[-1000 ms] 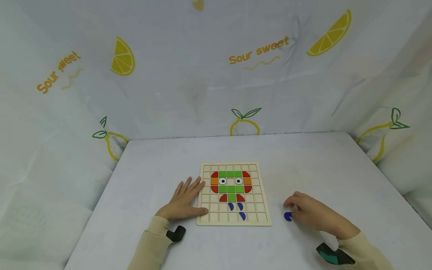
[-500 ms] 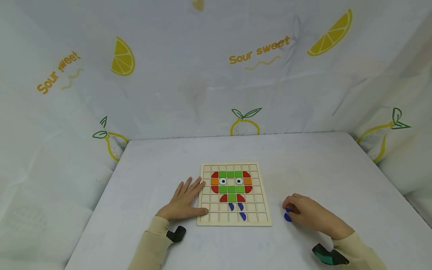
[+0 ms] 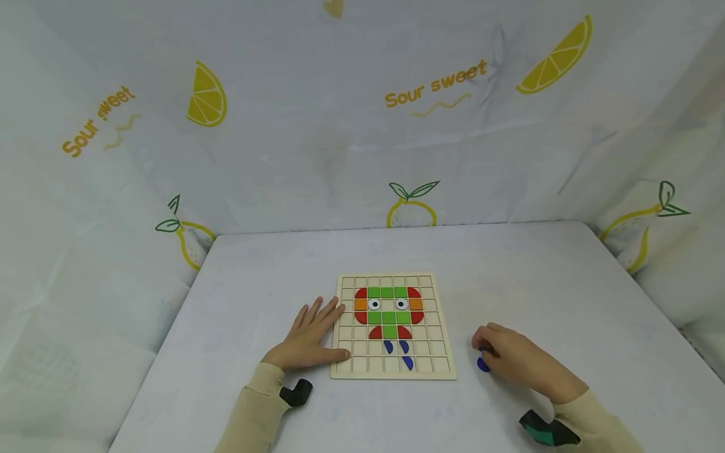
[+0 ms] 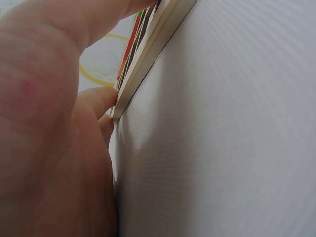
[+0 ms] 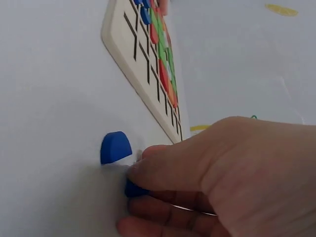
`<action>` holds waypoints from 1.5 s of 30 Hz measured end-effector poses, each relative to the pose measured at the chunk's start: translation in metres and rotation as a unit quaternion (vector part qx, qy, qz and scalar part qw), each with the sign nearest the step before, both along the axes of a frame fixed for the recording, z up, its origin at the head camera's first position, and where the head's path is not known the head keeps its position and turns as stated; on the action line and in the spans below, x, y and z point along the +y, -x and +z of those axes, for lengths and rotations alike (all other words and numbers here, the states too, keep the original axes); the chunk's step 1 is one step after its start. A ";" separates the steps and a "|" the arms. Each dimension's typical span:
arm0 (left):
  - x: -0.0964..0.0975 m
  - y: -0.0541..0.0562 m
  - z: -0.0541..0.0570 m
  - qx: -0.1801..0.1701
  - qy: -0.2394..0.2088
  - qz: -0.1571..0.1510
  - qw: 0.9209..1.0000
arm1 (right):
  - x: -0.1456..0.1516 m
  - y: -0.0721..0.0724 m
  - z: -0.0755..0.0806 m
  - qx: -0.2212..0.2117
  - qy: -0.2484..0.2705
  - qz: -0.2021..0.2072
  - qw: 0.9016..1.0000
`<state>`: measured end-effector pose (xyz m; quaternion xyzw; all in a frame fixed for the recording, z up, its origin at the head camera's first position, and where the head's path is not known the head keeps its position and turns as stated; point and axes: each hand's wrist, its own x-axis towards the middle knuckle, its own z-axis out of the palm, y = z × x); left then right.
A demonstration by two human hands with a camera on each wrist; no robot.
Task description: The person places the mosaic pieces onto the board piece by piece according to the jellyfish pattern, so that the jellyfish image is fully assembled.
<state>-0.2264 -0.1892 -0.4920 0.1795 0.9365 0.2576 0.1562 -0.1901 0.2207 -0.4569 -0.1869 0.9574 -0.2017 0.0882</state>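
A pale wooden grid board [image 3: 362, 368] lies on the table with coloured tiles forming a figure: green squares [image 3: 387, 318], red rounded corners, orange squares and two eye discs [image 3: 374, 304]. Below them are three blue half-round pieces [image 3: 408, 363]. My left hand [image 3: 303, 340] rests with spread fingers on the board's left edge, thumb near the lower left. To the board's right, my right hand [image 3: 515, 358] pinches a blue piece [image 5: 134, 189] between thumb and fingers, which cover most of it. Beside the thumb, another blue half-round piece [image 5: 116, 147] lies on the white surface.
The white table [image 3: 272, 258] stretches past the board on all sides. Behind and beside it hangs white cloth [image 3: 317, 138] printed with lemons and lettering. Each wrist carries a dark device, such as the black one [image 3: 296, 393] on the left.
My right hand has shifted slightly left, and its thumb and fingers have come together on one of the blue pieces. The left hand and the board stay in place.
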 end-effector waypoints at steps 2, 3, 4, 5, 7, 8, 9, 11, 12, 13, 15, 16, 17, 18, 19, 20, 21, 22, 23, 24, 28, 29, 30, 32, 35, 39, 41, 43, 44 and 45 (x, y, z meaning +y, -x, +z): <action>0.000 0.000 0.001 -0.003 0.002 -0.001 1.000 | 0.002 0.002 0.002 0.013 0.009 0.013 1.000; 0.000 0.000 0.001 -0.004 -0.001 -0.001 1.000 | 0.002 0.003 0.004 0.017 0.015 0.016 1.000; 0.000 0.000 0.002 -0.005 -0.002 0.000 1.000 | 0.002 0.005 0.007 0.022 0.024 0.018 0.999; 0.000 0.001 0.002 -0.005 -0.003 0.000 1.000 | 0.001 0.006 0.010 0.025 0.033 0.018 0.999; 0.000 0.001 0.001 -0.004 -0.003 -0.001 1.000 | -0.002 0.009 0.017 0.034 0.049 0.019 0.998; 0.000 0.001 0.001 -0.004 -0.003 -0.001 1.000 | -0.005 0.012 0.022 0.035 0.057 0.015 0.998; 0.000 0.001 0.000 -0.002 -0.006 0.000 1.000 | -0.008 0.013 0.026 0.036 0.065 0.012 0.997; 0.000 0.001 0.000 0.000 -0.006 0.001 1.000 | -0.015 0.018 0.034 0.039 0.077 0.012 0.996; 0.000 0.001 -0.001 0.002 -0.006 0.000 1.000 | -0.018 0.020 0.038 0.041 0.082 0.013 0.996; 0.000 0.001 -0.001 0.003 -0.008 0.000 1.000 | -0.022 0.021 0.042 0.042 0.088 0.016 0.995; 0.000 0.001 -0.002 0.006 -0.011 -0.001 1.000 | -0.029 0.024 0.050 0.043 0.098 0.024 0.994; 0.000 0.001 -0.002 0.006 -0.012 -0.001 1.000 | -0.033 0.026 0.053 0.043 0.104 0.029 0.993; -0.001 0.001 -0.002 0.006 -0.014 0.000 1.000 | -0.037 0.027 0.057 0.043 0.110 0.035 0.992; -0.001 0.000 -0.002 0.006 -0.014 -0.001 1.000 | -0.042 0.028 0.060 0.042 0.114 0.039 0.992; -0.001 0.000 -0.002 0.003 -0.015 0.001 1.000 | -0.047 0.029 0.063 0.042 0.121 0.047 0.991; -0.001 0.000 -0.002 0.002 -0.013 0.001 1.000 | -0.051 0.031 0.066 0.042 0.124 0.053 0.990; -0.001 0.000 -0.001 0.001 -0.011 0.001 1.000 | -0.056 0.032 0.068 0.041 0.128 0.058 0.989; -0.001 0.000 -0.001 -0.001 -0.011 0.001 1.000 | -0.060 0.033 0.070 0.042 0.133 0.064 0.988; -0.001 0.000 0.000 -0.002 -0.008 0.001 1.000 | -0.065 0.035 0.071 0.042 0.137 0.069 0.987; -0.001 0.000 0.000 -0.004 -0.006 0.001 1.000 | -0.068 0.036 0.073 0.041 0.141 0.073 0.986; -0.001 0.001 0.001 -0.006 -0.002 -0.001 1.000 | -0.081 0.039 0.075 0.033 0.158 0.087 0.983; -0.001 0.001 0.001 -0.006 0.000 -0.002 1.000 | -0.083 0.040 0.075 0.032 0.160 0.090 0.982; -0.001 0.001 0.001 -0.005 0.000 -0.003 1.000 | -0.086 0.041 0.075 0.031 0.163 0.094 0.982; 0.000 0.000 0.001 -0.002 -0.001 -0.004 1.000 | -0.089 0.042 0.073 0.032 0.168 0.101 0.980; 0.000 0.000 0.000 -0.001 -0.002 -0.004 1.000 | -0.093 0.043 0.071 0.028 0.171 0.105 0.979; 0.000 0.000 0.001 -0.003 -0.003 -0.004 1.000 | -0.097 0.043 0.068 0.010 0.175 0.102 0.979; 0.000 0.000 0.003 -0.004 -0.007 -0.003 1.000 | -0.098 0.043 0.065 0.001 0.177 0.098 0.979; 0.000 0.000 0.003 -0.003 -0.004 -0.003 1.000 | -0.100 0.044 0.063 -0.001 0.178 0.097 0.979; 0.000 0.000 0.003 -0.003 -0.002 -0.003 1.000 | -0.100 0.044 0.062 -0.002 0.179 0.099 0.979; 0.000 0.001 0.002 -0.002 -0.001 -0.002 1.000 | -0.101 0.045 0.061 -0.003 0.180 0.101 0.978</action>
